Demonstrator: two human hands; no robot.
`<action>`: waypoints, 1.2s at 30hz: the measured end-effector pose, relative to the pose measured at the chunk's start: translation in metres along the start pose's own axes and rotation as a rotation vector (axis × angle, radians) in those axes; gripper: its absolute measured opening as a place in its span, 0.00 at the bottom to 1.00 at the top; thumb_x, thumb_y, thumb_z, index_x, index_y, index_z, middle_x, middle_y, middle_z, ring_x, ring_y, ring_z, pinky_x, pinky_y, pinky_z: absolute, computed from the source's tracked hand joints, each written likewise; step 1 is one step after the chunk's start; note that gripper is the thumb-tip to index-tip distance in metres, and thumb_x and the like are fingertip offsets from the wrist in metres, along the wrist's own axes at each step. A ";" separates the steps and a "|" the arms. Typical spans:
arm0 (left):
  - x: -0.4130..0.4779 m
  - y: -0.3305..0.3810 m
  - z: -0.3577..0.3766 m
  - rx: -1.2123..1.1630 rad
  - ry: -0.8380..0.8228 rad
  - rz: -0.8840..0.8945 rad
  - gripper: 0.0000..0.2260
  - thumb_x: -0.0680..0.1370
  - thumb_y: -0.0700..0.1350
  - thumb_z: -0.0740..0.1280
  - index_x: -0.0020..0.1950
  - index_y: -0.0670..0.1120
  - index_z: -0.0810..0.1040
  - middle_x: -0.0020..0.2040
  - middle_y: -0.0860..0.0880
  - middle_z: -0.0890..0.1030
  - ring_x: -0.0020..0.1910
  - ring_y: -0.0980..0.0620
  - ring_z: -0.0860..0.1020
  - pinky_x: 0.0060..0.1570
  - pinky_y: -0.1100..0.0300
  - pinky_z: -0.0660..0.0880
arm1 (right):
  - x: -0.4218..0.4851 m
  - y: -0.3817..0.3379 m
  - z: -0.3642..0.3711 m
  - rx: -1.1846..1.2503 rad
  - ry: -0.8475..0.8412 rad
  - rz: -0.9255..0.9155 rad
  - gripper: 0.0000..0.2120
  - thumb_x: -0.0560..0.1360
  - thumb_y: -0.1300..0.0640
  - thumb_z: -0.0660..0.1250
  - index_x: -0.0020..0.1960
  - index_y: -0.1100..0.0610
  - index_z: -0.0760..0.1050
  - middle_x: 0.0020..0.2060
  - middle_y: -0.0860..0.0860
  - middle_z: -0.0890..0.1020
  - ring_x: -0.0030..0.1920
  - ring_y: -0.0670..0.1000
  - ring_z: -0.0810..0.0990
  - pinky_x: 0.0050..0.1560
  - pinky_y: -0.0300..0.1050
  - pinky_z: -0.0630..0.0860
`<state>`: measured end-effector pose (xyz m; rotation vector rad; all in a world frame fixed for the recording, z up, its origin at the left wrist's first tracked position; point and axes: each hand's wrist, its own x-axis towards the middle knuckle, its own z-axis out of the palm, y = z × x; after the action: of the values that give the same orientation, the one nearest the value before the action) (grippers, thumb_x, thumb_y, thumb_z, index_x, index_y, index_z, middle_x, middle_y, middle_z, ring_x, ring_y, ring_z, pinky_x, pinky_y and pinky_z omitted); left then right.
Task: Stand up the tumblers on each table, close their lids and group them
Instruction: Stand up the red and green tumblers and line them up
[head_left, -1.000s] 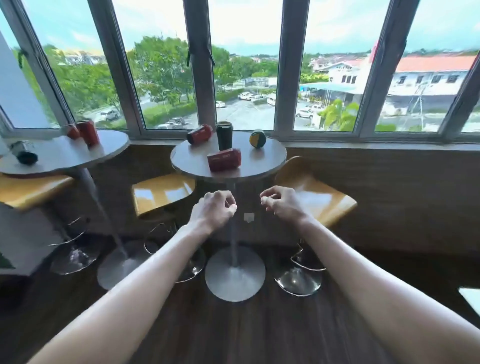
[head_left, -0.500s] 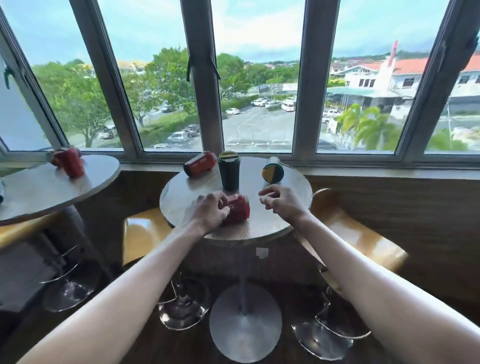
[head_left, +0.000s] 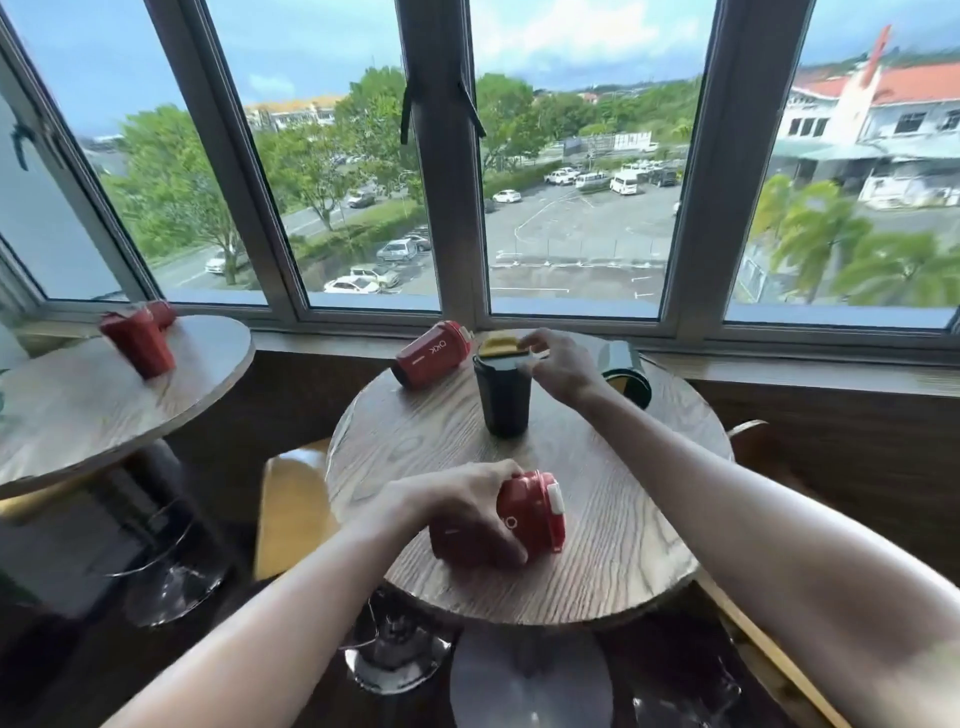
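Note:
On the round wooden table (head_left: 613, 525) a red tumbler (head_left: 530, 514) lies on its side near the front, and my left hand (head_left: 457, 514) grips its body. A dark green tumbler (head_left: 501, 395) stands upright at the middle with its yellow lid flap (head_left: 497, 344) raised. My right hand (head_left: 561, 364) rests at its rim, fingers touching the flap. A second red tumbler (head_left: 428, 354) lies tipped at the back left. Another green tumbler (head_left: 626, 371) lies on its side at the back right, partly hidden by my right wrist.
A second round table (head_left: 78, 415) on the left carries an upright red tumbler (head_left: 137, 340) with another red one (head_left: 163, 312) behind it. Yellow stools (head_left: 291, 504) stand beside the tables. A window sill (head_left: 779, 364) and windows run directly behind.
The view has closed in on the table. My right hand moved from the table's front up to the standing green tumbler's lid. My left hand stays on the front red tumbler.

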<state>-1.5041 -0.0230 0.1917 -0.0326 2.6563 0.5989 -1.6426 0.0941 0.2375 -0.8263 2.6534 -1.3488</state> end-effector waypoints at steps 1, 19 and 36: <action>0.004 -0.003 0.000 0.010 -0.021 0.014 0.37 0.59 0.57 0.81 0.64 0.55 0.68 0.54 0.55 0.79 0.52 0.53 0.80 0.55 0.52 0.79 | 0.013 -0.003 0.002 -0.019 0.021 0.001 0.15 0.76 0.58 0.68 0.62 0.57 0.78 0.62 0.56 0.80 0.61 0.56 0.77 0.54 0.41 0.67; 0.046 -0.073 -0.024 -0.735 0.408 0.251 0.42 0.59 0.42 0.80 0.67 0.50 0.62 0.56 0.47 0.76 0.52 0.54 0.77 0.48 0.61 0.79 | 0.063 0.008 0.029 0.016 -0.010 0.173 0.09 0.73 0.61 0.70 0.51 0.51 0.80 0.51 0.54 0.79 0.52 0.56 0.78 0.51 0.49 0.78; 0.035 -0.079 -0.005 -0.746 0.529 0.076 0.36 0.64 0.49 0.81 0.66 0.56 0.66 0.57 0.57 0.79 0.54 0.56 0.77 0.50 0.70 0.73 | 0.072 0.011 0.032 0.273 -0.172 0.351 0.25 0.75 0.60 0.70 0.71 0.56 0.68 0.51 0.57 0.76 0.41 0.51 0.75 0.35 0.44 0.78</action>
<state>-1.5289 -0.0940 0.1498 -0.3463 2.7346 1.7787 -1.7004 0.0411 0.2228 -0.4012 2.2778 -1.4262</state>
